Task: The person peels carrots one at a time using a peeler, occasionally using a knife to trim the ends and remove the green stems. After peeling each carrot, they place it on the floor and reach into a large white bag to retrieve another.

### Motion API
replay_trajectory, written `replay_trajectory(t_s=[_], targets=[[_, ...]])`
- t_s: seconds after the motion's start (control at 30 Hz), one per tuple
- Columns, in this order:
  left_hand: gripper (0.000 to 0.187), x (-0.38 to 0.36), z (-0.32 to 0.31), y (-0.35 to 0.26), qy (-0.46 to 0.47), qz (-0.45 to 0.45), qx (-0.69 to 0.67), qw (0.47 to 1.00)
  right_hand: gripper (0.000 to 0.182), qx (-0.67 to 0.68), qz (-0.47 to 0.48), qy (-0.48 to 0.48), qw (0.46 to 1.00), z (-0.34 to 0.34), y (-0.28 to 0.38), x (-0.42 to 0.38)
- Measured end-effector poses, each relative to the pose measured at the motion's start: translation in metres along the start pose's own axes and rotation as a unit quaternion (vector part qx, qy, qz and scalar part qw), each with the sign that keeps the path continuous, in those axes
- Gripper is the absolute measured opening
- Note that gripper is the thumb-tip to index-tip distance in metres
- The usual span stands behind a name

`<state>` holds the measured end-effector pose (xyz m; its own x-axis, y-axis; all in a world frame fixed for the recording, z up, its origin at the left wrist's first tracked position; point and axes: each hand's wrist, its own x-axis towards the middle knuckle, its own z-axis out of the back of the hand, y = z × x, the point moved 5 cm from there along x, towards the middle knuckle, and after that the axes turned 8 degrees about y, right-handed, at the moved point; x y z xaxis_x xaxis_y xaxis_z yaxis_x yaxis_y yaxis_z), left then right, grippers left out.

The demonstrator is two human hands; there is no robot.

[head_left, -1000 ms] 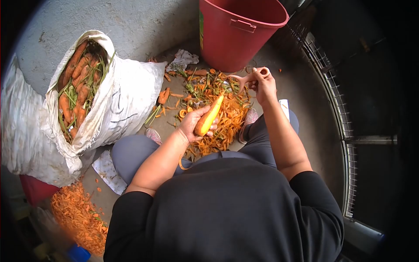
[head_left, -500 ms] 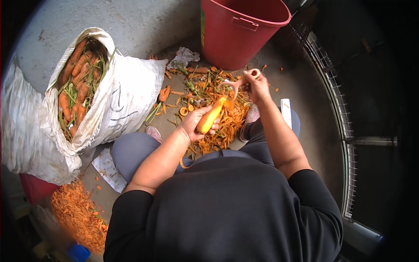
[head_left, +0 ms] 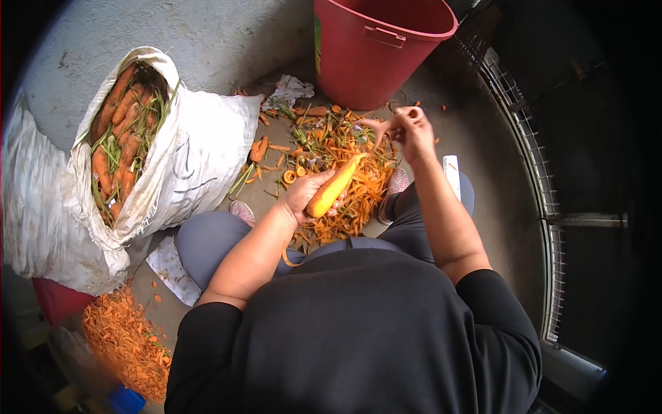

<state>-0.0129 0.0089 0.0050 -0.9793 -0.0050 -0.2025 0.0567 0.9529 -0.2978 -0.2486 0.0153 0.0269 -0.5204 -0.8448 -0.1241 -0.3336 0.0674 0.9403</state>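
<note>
In my left hand (head_left: 302, 196) is a carrot (head_left: 336, 188), gripped at its thick end, its tip pointing up and to the right. Much of its surface is bright yellow-orange and looks peeled, with a browner strip along the left side. My right hand (head_left: 416, 134) is closed around the handle of a pinkish Y-shaped peeler (head_left: 380, 126), which is somewhat blurred. The peeler's head is just above the carrot's tip, apart from it. Below both hands, a heap of carrot peelings (head_left: 372, 200) mixed with green stems covers the floor between my feet.
At my left a white sack (head_left: 214, 131) lies open, full of unpeeled carrots (head_left: 127, 110). A tall red bin (head_left: 379, 62) stands ahead. More orange peelings (head_left: 127, 338) lie at lower left. A wire-mesh rack (head_left: 545, 186) runs along the right.
The peeler has come off the carrot, moving up with my right hand, slightly rightward. The carrot is turned a little in my left hand, showing more of its tip.
</note>
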Motion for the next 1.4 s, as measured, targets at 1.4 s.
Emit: replay_trajectory(t_s=[1.4], targets=[[0.029,0.003,0.006,0.000,-0.032,-0.019,-0.021,0.999,0.012,-0.028,0.016,0.018,0.999,0.002,0.009,0.015]])
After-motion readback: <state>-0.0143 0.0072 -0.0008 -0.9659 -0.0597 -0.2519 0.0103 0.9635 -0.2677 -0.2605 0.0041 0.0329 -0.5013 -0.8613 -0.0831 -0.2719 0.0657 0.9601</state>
